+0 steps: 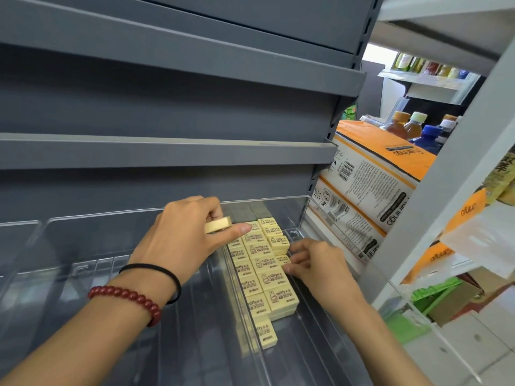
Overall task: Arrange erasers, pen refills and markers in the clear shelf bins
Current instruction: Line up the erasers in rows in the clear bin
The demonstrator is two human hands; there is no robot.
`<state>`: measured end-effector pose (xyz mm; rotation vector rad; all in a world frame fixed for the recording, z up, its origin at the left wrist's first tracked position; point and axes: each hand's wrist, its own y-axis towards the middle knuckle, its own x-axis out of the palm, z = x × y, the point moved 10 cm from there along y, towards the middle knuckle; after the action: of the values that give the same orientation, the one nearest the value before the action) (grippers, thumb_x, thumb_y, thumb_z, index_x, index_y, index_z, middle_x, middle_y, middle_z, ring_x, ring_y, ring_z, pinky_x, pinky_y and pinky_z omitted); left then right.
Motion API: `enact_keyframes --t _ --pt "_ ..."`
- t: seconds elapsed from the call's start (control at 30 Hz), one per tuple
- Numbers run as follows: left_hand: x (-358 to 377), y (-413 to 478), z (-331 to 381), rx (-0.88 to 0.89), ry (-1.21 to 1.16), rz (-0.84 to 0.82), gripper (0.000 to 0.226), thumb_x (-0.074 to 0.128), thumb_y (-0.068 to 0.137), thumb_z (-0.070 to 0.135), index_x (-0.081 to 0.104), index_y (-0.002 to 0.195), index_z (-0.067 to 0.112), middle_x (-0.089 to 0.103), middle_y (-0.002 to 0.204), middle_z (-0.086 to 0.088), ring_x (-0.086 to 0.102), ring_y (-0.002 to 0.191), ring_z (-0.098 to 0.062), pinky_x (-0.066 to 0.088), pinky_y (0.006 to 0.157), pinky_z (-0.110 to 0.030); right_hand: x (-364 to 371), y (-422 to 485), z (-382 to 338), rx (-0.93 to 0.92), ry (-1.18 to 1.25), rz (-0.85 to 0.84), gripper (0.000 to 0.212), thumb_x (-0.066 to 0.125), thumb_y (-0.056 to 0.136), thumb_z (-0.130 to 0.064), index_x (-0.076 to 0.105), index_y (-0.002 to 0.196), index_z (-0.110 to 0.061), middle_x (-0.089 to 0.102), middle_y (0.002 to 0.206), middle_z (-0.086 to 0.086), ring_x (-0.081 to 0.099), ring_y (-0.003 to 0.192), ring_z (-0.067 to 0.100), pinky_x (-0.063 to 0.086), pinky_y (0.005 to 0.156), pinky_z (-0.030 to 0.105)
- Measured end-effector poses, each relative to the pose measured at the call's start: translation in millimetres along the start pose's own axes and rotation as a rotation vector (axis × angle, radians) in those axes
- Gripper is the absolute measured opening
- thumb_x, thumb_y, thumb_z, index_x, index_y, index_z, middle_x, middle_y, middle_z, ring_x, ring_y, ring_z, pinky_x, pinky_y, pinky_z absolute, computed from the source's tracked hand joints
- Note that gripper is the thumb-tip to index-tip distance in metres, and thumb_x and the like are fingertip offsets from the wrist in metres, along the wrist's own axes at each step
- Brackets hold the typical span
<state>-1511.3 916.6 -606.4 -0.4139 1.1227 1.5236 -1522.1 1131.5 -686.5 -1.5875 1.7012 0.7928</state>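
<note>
Grey metal shop shelving, clear bin (278, 203) on the bottom shelf: eraser stocking under way.

My left hand (178, 240) pinches one loose eraser (218, 224) between thumb and fingers, held over the far end of the bin, probably to drop it at the back of a row. My right hand (317, 263) has curled fingertips against the right-hand row, looks like bracing it square; can't tell if it actually grips one. Packed erasers (264, 274) sit in three rows against the bin's right side, printed face up so labels read. Count: roughly seventeen tops showing, some stacked two deep, total unclear. Held: one. Pen refills: zero seen. Markers: zero seen. Two cartons (370, 174) stacked just right of the shelf.
</note>
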Motion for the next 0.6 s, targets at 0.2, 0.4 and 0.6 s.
enact_keyframes --t 0.2,0.4,0.6 --pt "1 0 2 0.008 0.000 -0.002 0.049 0.043 0.067 0.072 0.048 0.065 0.024 0.053 0.069 0.006 0.051 0.065 -0.006 0.043 0.059 -0.022 -12 1 -1 -0.065 0.031 0.078 0.017 0.068 0.088 -0.033 0.070 0.104 -0.027 0.069 0.087 -0.018 0.063 0.084 -0.004 0.054 0.083 0.025" --pt "-2 0 7 0.038 0.015 0.035 0.039 0.064 0.074 0.059 0.047 0.064 0.024 0.052 0.067 0.007 0.050 0.064 -0.006 0.040 0.057 -0.020 -10 -2 -12 -0.132 0.015 0.188 0.014 0.068 0.087 -0.038 0.068 0.098 -0.030 0.069 0.086 -0.016 0.065 0.081 -0.001 0.057 0.077 0.030" --pt "-2 -1 15 0.054 -0.004 0.027 0.038 0.069 0.073 0.054 0.047 0.064 0.024 0.052 0.068 0.010 0.050 0.067 -0.005 0.043 0.060 -0.023 -31 -7 -18 -0.171 0.063 0.243 0.035 0.066 0.083 -0.052 0.064 0.113 -0.035 0.069 0.095 -0.019 0.063 0.088 -0.002 0.054 0.080 0.027"
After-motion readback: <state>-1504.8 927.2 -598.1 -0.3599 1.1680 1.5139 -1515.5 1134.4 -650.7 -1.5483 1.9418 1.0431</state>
